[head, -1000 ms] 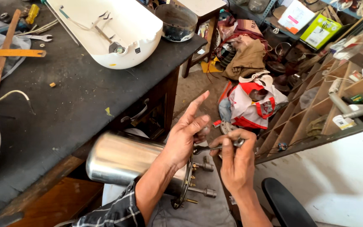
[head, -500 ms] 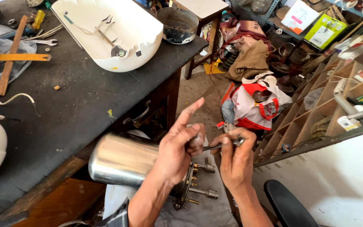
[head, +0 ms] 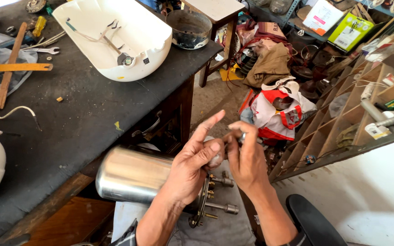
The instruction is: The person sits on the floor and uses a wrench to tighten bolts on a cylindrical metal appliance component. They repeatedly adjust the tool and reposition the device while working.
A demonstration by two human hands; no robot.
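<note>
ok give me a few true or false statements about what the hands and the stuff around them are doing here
1. The left hand rests on a shiny metal cylinder lying on its side. True.
2. The right hand pinches a small metal part at its fingertips. True.
3. The white plastic shell sits on the floor. False: it lies on the dark workbench.
4. A red and white bag lies on the floor beyond the hands. True.
5. The yellow-handled tool is in the left hand. False: it lies on the workbench.
</note>
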